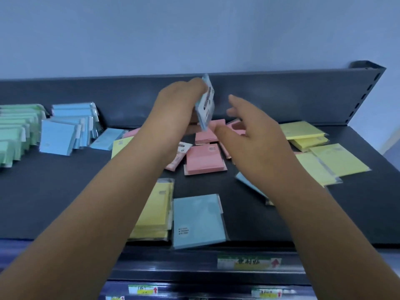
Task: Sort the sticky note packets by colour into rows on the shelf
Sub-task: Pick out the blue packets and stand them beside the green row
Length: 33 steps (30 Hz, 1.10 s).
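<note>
1. Forearms point(86, 213): two, bare, reaching from the lower corners over the shelf point(65, 191), whose front edge carries a price label point(249, 262).
2. Front blue packet point(198, 219): flat near the shelf's front edge, just beside a yellow packet point(153, 215) on its left.
3. Left hand point(175, 100): raised above the shelf, fingers curled round a pale-blue packet point(205, 102) held nearly upright, printed face showing.
4. Right hand point(255, 131): just right of that packet, fingers spread and relaxed, holding nothing.
5. Pink packets point(204, 158): loose heap below both hands.
6. Yellow packets point(324, 152): overlapping group at the right.
7. Blue row point(69, 128) and green row point(15, 131): packets leaning in file at the left.
</note>
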Tool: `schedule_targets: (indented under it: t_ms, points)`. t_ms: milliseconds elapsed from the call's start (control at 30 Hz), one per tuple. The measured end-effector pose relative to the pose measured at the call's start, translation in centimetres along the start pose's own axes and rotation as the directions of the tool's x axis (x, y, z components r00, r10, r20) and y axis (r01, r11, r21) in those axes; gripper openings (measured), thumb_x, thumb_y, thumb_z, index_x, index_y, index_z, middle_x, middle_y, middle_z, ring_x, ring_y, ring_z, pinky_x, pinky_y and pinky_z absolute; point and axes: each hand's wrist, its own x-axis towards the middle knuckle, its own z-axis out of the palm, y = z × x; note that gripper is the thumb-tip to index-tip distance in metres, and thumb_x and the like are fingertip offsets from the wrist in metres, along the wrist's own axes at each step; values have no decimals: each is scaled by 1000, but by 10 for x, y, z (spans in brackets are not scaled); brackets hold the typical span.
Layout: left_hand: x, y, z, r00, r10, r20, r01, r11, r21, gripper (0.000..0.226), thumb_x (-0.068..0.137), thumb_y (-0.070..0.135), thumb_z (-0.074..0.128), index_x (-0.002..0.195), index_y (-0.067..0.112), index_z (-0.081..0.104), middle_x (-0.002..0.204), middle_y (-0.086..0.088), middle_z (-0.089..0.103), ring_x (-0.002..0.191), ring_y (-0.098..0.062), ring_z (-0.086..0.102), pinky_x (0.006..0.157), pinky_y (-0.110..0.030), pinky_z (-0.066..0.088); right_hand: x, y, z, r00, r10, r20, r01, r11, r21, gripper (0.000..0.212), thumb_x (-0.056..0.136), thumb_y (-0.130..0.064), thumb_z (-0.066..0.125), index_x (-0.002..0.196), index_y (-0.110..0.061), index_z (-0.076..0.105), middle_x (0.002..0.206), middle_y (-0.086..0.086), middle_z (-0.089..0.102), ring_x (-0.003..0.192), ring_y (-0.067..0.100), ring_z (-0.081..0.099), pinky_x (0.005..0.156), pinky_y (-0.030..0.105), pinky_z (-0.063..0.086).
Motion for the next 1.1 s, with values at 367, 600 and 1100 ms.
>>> schedule_targets:
  t_ms: [367,600,1100]
  points:
    - [-39,-31,-35,998,-3,65,17,973,-228,17,101,19,59,98,5,69,92,-14,76,79,-23,71,74,-38,61,-1,-11,16,1000,-21,0,21,967,253,13,88,-20,78,100,-25,77,89,-15,78,79,-3,72,68,18,58]
    - [-37,-46,-100,997,83,0,-82,987,-136,12,91,1,69,101,8,69,93,-8,77,82,-19,75,77,-36,63,8,-34,49,987,105,123,-149,884,444,5,90,-13,76,92,-17,79,84,0,80,81,20,78,77,47,65]
    - [14,-70,-287,916,394,-79,-378,910,169,29,84,9,74,105,29,75,106,11,70,99,-7,69,85,-34,58,34,-188,240,983,165,79,-182,842,507,14,91,-28,74,84,-18,81,84,3,80,86,22,78,83,46,64]
